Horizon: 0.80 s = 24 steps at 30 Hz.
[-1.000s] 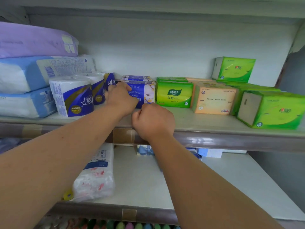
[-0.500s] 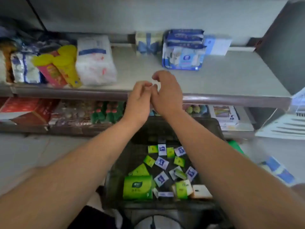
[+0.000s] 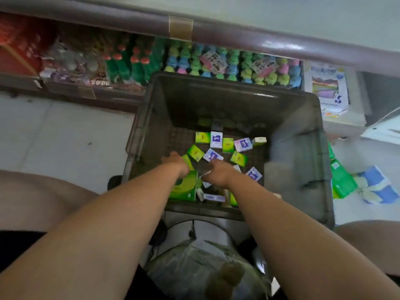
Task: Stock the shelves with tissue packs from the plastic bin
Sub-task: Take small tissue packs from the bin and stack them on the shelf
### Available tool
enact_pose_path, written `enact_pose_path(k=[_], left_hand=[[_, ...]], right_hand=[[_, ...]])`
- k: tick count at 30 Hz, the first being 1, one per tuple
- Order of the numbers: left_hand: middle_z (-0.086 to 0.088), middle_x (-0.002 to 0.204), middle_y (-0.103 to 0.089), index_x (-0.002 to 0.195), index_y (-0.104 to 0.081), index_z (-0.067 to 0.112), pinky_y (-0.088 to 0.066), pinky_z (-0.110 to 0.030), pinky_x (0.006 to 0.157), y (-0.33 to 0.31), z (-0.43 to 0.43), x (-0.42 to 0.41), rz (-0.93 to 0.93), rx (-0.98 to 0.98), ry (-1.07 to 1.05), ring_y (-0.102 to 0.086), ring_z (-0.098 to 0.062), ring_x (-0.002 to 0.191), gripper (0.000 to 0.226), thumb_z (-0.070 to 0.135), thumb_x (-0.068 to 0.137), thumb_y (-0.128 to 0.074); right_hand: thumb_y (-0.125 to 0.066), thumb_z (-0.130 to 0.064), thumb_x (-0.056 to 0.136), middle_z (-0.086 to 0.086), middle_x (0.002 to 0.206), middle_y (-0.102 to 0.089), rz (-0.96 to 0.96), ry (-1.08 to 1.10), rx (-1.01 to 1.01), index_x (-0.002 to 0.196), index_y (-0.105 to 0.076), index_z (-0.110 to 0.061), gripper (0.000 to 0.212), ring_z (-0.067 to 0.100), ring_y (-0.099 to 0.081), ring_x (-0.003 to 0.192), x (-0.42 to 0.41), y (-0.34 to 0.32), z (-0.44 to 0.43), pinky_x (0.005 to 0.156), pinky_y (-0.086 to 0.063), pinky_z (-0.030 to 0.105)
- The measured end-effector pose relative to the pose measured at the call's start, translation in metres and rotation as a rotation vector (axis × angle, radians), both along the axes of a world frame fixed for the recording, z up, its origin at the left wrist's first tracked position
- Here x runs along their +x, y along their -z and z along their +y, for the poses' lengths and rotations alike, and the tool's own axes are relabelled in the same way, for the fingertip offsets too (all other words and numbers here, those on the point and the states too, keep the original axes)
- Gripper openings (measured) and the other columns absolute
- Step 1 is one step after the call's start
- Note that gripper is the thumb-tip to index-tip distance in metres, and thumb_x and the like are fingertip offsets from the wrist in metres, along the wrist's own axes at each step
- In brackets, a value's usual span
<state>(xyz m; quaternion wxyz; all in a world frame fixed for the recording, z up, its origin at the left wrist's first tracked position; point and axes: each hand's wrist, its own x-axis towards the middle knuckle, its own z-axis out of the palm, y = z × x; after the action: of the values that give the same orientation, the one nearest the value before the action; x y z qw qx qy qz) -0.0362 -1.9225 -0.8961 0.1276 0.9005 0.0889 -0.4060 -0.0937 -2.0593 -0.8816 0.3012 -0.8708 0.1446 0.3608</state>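
Both my hands are down inside the grey plastic bin [image 3: 303, 131], low of centre in the frame. My left hand [image 3: 176, 162] sits just above the large green tissue pack [image 3: 184, 189], which lies against the bin's near wall, below and slightly right of that hand in the picture. My right hand [image 3: 218, 173] is just to the right of the same pack, over a clutter of small packs.

State of the hands: both are seen from the back with fingers pointing down and away, so I cannot tell how far either is open. The left appears empty. Something white shows at the right hand's left edge, but whether it is gripped I cannot tell.

Governing relation: the large green pack's visible face runs roughly from upper left to lower right, starting directly under my left wrist. The left hand is the nearer of the 2, seemingly touching or nearly touching its top edge.

Other stock: small green pocket packs [image 3: 195, 153] and small purple-and-white pocket packs [image 3: 216, 139] lie scattered across the bin floor, further up the frame from both hands.

Judgement: the pick is in progress and nothing is yet clear of the bin.
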Motion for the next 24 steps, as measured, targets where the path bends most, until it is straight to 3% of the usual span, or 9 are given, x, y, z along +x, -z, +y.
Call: enact_pose_path(k=[3,7,10,13,15,17,20,22,24], left_hand=[[-0.019,0.148,-0.040,0.144,-0.038,-0.001,-0.041,-0.032,0.101,0.009,0.011,-0.002,0.057,0.028,0.055,-0.047,-0.032,0.131,0.061,0.023,0.091,-0.055],[-0.017,0.139,-0.052,0.134,-0.052,0.000,-0.044,-0.029,0.096,0.014,0.017,-0.002,0.045,0.018,-0.032,-0.053,-0.028,0.126,0.047,0.021,0.093,-0.056],[-0.016,0.129,-0.059,0.124,-0.059,0.004,-0.047,-0.029,0.086,0.009,0.016,-0.001,0.058,-0.041,-0.121,-0.060,-0.028,0.115,0.039,0.022,0.089,-0.061],[-0.014,0.115,-0.066,0.111,-0.066,0.004,-0.049,-0.028,0.079,-0.013,0.010,0.012,-0.021,-0.102,-0.212,-0.065,-0.027,0.105,0.035,0.024,0.082,-0.067],[-0.010,0.105,-0.068,0.099,-0.068,0.008,-0.051,-0.027,0.077,-0.038,0.004,0.025,-0.091,-0.156,-0.241,-0.067,-0.026,0.100,0.032,0.031,0.077,-0.071],[-0.007,0.095,-0.066,0.093,-0.067,0.010,-0.048,-0.026,0.070,-0.075,-0.001,0.036,-0.191,-0.214,-0.247,-0.067,-0.027,0.096,0.037,0.041,0.073,-0.073],[-0.003,0.096,-0.067,0.104,-0.066,0.016,-0.045,-0.026,0.069,-0.135,-0.009,0.055,-0.367,-0.412,-0.244,-0.065,-0.024,0.093,0.046,0.049,0.073,-0.073],[0.000,0.102,-0.067,0.112,-0.060,0.017,-0.046,-0.026,0.068,-0.185,-0.015,0.065,-0.484,-0.639,-0.292,-0.064,-0.018,0.090,0.048,0.043,0.075,-0.076],[-0.001,0.104,-0.067,0.114,-0.054,0.018,-0.050,-0.026,0.067,-0.239,-0.025,0.072,-0.588,-0.841,-0.335,-0.064,-0.017,0.086,0.046,0.033,0.077,-0.077]], right_hand=[[-0.072,-0.035,0.079,0.008,0.126,-0.062,0.116,-0.013,0.061,0.124,-0.061,-0.013,0.051,0.024,-0.059,0.108,0.003,0.021,0.013,0.090,-0.049,0.030],[-0.075,-0.030,0.080,0.010,0.125,-0.061,0.218,0.064,0.142,0.124,-0.062,-0.012,0.050,0.025,-0.059,0.109,0.003,0.043,0.029,0.093,-0.048,0.032],[-0.074,-0.026,0.082,0.012,0.112,-0.059,0.222,0.235,0.158,0.112,-0.060,-0.010,0.037,0.029,-0.060,0.106,0.006,0.043,0.026,0.087,-0.049,0.034],[-0.073,-0.027,0.081,0.013,0.096,-0.060,0.215,0.395,0.187,0.110,-0.057,-0.004,0.041,0.027,-0.061,0.087,0.020,0.025,0.012,0.075,-0.051,0.033],[-0.069,-0.029,0.083,0.009,0.086,-0.060,0.146,0.497,0.228,0.099,-0.057,-0.007,0.030,0.022,-0.060,0.075,0.033,-0.003,0.004,0.068,-0.050,0.029],[-0.068,-0.039,0.077,0.008,0.082,-0.063,0.039,0.586,0.256,0.090,-0.059,-0.009,0.033,0.022,-0.063,0.073,0.049,-0.039,-0.006,0.068,-0.053,0.030],[-0.063,-0.057,0.059,0.009,0.098,-0.069,-0.145,0.687,0.323,0.096,-0.062,-0.011,0.059,0.026,-0.068,0.086,0.072,-0.105,-0.020,0.080,-0.059,0.041],[-0.060,-0.063,0.049,0.008,0.107,-0.068,-0.271,0.763,0.368,0.107,-0.061,-0.015,0.076,0.029,-0.068,0.093,0.084,-0.154,-0.027,0.081,-0.059,0.048],[-0.060,-0.065,0.055,0.007,0.103,-0.068,-0.454,0.798,0.376,0.107,-0.062,-0.017,0.071,0.027,-0.067,0.091,0.092,-0.211,-0.032,0.079,-0.059,0.045]])
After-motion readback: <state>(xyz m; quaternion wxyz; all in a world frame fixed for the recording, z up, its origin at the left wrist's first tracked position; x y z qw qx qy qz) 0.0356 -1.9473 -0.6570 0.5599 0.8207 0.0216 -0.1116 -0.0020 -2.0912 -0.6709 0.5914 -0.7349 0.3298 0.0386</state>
